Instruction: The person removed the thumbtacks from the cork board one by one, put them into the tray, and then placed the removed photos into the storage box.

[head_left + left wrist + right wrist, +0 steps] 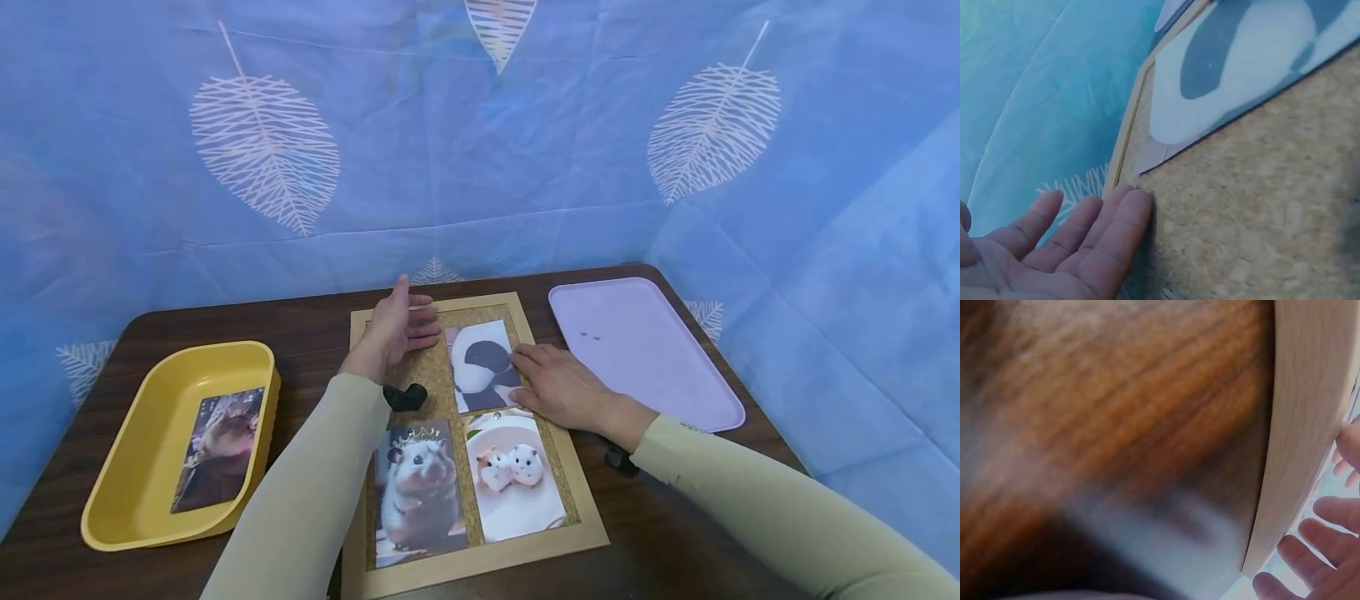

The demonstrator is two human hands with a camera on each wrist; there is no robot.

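Observation:
A wooden-framed cork board [536, 533] lies on the dark table with three photos on it. My left hand [397, 329] hovers over the bare cork patch [1260, 206] at the upper left, fingers [1094, 234] straight and holding nothing. My right hand [558, 383] lies flat on the right edge of the grey-and-white animal photo [480, 362], its fingers [1316, 540] spread past the frame's edge [1300, 425]. Below are a crowned hamster photo [420, 492] and a photo of two small hamsters [513, 479].
A yellow tray [131, 467] at the left holds another photo [221, 446]. A lilac tray [645, 350] sits at the right with two small dots on it. A blue leaf-print cloth [480, 133] hangs behind and to the right of the table.

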